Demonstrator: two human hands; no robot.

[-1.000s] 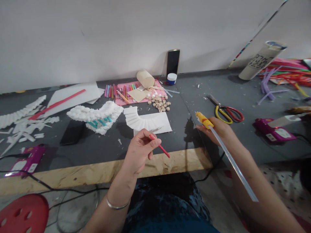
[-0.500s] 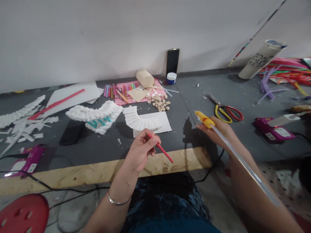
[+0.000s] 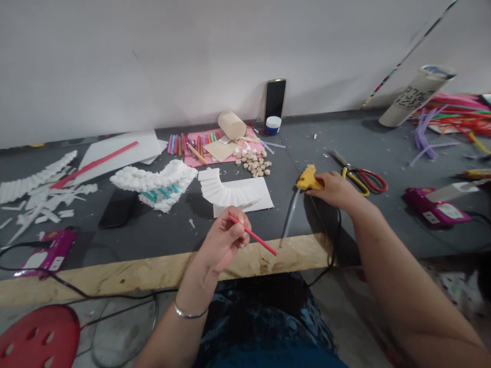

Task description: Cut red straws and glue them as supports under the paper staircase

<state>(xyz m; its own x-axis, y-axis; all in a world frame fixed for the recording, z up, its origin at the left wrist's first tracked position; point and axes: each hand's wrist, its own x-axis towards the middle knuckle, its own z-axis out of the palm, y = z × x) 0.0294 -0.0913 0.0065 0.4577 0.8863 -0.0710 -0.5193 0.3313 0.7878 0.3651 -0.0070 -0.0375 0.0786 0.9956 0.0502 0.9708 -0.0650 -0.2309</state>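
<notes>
My left hand (image 3: 229,236) pinches a thin red stick (image 3: 258,241) over the table's wooden front edge; the stick slants down to the right. With my right hand (image 3: 334,190) I grip a yellow glue gun (image 3: 309,179) at the tabletop, a clear glue stick (image 3: 290,217) running from it toward the table edge. Beyond my left hand, a pleated white paper strip (image 3: 226,191) curves over a white card (image 3: 261,197). To its left rests a fluffy white piece (image 3: 153,179) with teal sticks across it. Yellow-and-red-handled scissors (image 3: 362,176) lie beside my right hand.
Small round beige pieces (image 3: 257,164) and coloured pens (image 3: 197,144) lie at the back. A black phone (image 3: 117,208) and white paper scraps (image 3: 49,202) are left. Purple power strips (image 3: 435,207) sit at both sides; the glue gun's black cord (image 3: 333,260) hangs over the edge.
My right hand has turned the glue gun and brought it down to the tabletop; its glue stick swung from along my forearm toward the front edge. My left hand keeps the red stick nearly still.
</notes>
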